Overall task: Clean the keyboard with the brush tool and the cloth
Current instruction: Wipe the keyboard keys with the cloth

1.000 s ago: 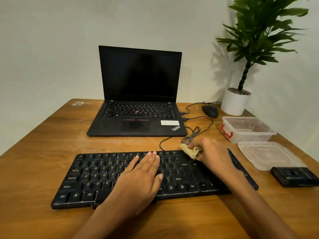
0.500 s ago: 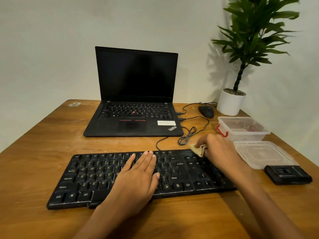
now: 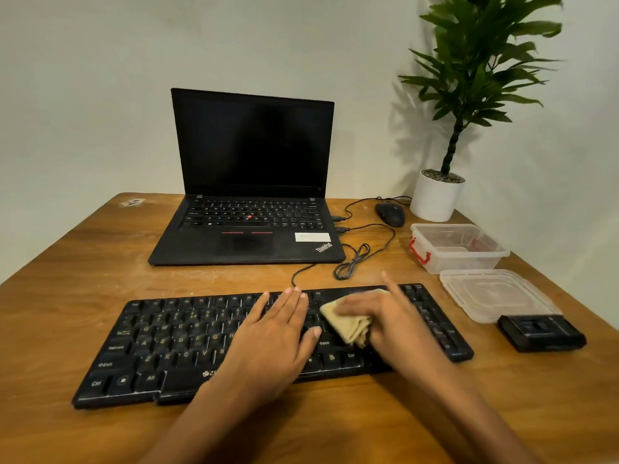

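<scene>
A black keyboard (image 3: 174, 343) lies across the wooden table (image 3: 67, 283) in front of me. My left hand (image 3: 274, 339) rests flat on the keys near the middle, fingers straight and together. My right hand (image 3: 395, 319) holds a crumpled beige cloth (image 3: 348, 324) against the keys right of the middle, thumb lying over it and one finger lifted straight; the hand is blurred. No brush tool shows in this view.
An open black laptop (image 3: 251, 182) stands behind the keyboard, with a coiled cable (image 3: 351, 262) and a black mouse (image 3: 390, 214). At the right are a potted plant (image 3: 437, 195), a clear box (image 3: 459, 247), its lid (image 3: 495, 294) and a black rectangular case (image 3: 541, 333).
My right hand has slid the cloth from the keyboard's far right edge leftward and nearer, toward my left hand. The left hand has stayed flat on the keys.
</scene>
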### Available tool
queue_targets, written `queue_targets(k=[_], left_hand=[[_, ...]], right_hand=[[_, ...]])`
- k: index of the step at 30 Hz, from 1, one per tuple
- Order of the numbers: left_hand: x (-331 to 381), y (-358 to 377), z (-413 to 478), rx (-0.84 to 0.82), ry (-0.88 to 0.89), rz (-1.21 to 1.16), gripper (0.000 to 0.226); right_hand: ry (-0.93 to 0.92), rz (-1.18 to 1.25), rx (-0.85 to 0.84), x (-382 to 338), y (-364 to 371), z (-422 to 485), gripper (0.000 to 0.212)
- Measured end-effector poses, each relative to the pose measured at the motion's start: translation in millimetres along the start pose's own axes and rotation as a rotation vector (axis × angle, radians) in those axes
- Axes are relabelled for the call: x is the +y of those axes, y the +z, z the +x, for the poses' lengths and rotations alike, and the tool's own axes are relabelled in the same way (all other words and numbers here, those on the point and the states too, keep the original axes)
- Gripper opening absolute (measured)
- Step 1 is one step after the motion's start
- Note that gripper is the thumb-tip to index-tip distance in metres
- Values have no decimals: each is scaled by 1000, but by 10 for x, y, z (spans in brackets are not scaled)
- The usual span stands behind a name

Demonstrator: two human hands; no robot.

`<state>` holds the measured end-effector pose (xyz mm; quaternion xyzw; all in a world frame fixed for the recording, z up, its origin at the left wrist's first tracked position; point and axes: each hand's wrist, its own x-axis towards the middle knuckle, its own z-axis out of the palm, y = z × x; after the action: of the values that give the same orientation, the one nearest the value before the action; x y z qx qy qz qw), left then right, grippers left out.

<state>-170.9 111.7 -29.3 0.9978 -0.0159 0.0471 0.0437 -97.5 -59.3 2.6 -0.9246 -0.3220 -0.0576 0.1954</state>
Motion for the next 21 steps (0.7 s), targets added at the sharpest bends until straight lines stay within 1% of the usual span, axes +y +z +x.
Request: queue_targets(k=[1,3,4,7,8,11,12,14,16,17,18,21], left_hand=[[-9,2,-3,4,-2,-8,86],[-18,8,-5,19,-3,-21,87],[-17,9,-3,31,2,-20,87],[-13,27,-2,43,0,-29,86],[-9,30,-4,43,-7,-35,83],[-14,24,0,39,-2,-25,85],[-15,23,4,39,0,-23,86],[-11,30,6,42,-6,-28,85],[4,17,-4,46,0,-29,87],[8,14,-10,45,1,-27,88],[9,12,-11,45,-3,-30,90],[14,8,-4,55,-6,-26,88]], right_hand=[[-48,40,-4,-32,18,-36,39],[-47,87,11,21,-20,-23,40],[-23,77,23,74,-40,6,41],[61,-88,132,48,-15,62,39],[65,-69,139,-12,21,49,39],[-36,117,25,-129,99,-96,37],[-22,148,19,-92,79,-137,38],[99,172,88,90,-27,-163,40],[210,138,164,199,-153,-166,42],[219,107,191,179,-170,-178,41],[185,93,202,111,-164,-201,41],[-11,104,80,-119,6,-335,41]])
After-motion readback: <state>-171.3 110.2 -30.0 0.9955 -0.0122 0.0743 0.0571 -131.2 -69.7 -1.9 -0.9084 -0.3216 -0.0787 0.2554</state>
